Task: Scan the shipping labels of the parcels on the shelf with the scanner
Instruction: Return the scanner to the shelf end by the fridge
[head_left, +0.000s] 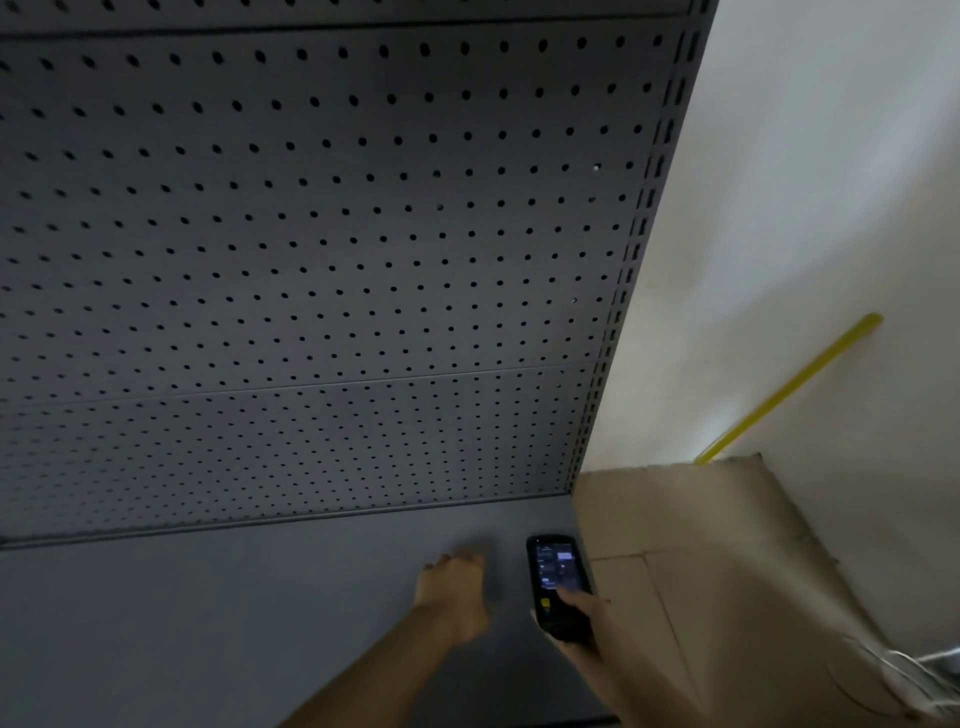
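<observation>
My right hand (582, 621) grips a black handheld scanner (558, 582) with a lit screen, my thumb lying on its face below the screen. The scanner hovers over the right end of the grey shelf board (208, 613). My left hand (457, 587) reaches forward over the shelf with its fingers curled down, holding nothing that I can see. No parcel or shipping label shows on this shelf.
A grey perforated back panel (337, 234) rises behind the shelf, ending at a slotted upright (631, 270). To the right are a white wall (805, 182), a leaning yellow rod (795, 387) and beige floor tiles (691, 545).
</observation>
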